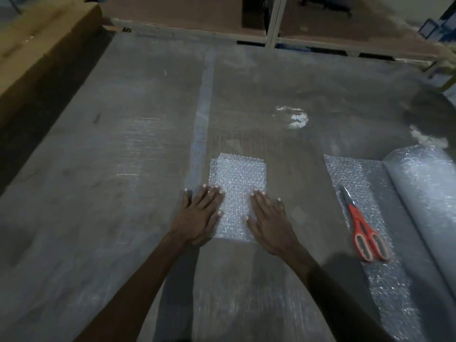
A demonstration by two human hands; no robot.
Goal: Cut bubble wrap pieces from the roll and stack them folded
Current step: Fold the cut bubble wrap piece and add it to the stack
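Grey floor (98, 193) fills the dim view, with a cardboard box (37, 43) cut off at the far left. Left hand (199, 213) and right hand (269, 218) lie flat, fingers straight, pressing the near corners of a folded bubble wrap piece (238, 178). Farther right, red scissors (362, 228) rest on the unrolled sheet (350, 174); the roll (427, 193) runs off-frame.
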